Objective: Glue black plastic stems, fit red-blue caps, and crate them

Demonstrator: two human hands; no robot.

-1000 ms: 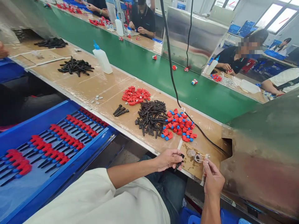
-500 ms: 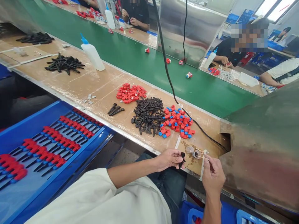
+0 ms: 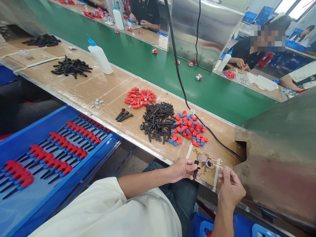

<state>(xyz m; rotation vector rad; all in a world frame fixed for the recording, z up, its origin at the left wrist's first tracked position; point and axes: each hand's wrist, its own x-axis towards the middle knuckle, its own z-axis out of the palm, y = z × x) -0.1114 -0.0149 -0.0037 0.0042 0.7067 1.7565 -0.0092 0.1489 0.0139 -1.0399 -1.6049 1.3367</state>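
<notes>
My left hand (image 3: 182,170) is closed around black plastic pieces (image 3: 196,168), at least one of them upright; how many I cannot tell. Between thumb and fingertips of my right hand (image 3: 231,188) is a thin wooden stick (image 3: 219,167), its far end at a small dark-filled cup (image 3: 209,164). Several similar sticks lean in that cup, and a second clear cup (image 3: 202,158) stands beside it. Beyond my hands lie a pile of black stick-like pieces (image 3: 159,120), a pile of red-and-blue pieces (image 3: 189,128) and a pile of red pieces (image 3: 139,97).
A blue tray (image 3: 58,205) at left holds rows of red, blue and black assemblies. A white bottle (image 3: 100,59) stands by the green belt (image 3: 138,54). A black cable (image 3: 181,82) hangs onto the bench. A metal housing (image 3: 278,158) rises at right. Co-workers sit across.
The black piece in my left hand has turned from slanted to upright. My right hand has shifted slightly right with the stick. The whole view has swung a little.
</notes>
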